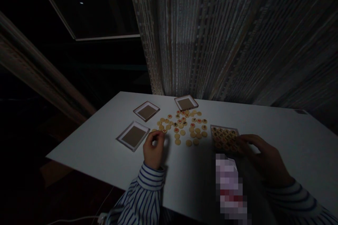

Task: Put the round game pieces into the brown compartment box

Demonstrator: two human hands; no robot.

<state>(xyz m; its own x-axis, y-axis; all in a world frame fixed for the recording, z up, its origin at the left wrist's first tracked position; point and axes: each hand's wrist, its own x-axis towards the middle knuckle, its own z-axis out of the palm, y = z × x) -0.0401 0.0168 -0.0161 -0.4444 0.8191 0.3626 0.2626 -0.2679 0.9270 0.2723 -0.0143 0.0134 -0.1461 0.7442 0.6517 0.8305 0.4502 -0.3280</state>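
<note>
Round wooden pieces, some marked in red or black, lie scattered over the middle of the white table. My left hand is closed in a pinch at the left edge of the scatter, beside a red-marked piece; whatever its fingertips hold is too small to name. On the right, a shallow box holds rows of similar pieces. My right hand reaches over the right side of this box, thumb and fingers close together at its edge. Shadow hides what lies between those fingertips.
Three shallow trays lie on the white table: one at the left, one behind it, one at the back. A blurred-out object sits near the front. Curtains hang behind; a cable is at lower left.
</note>
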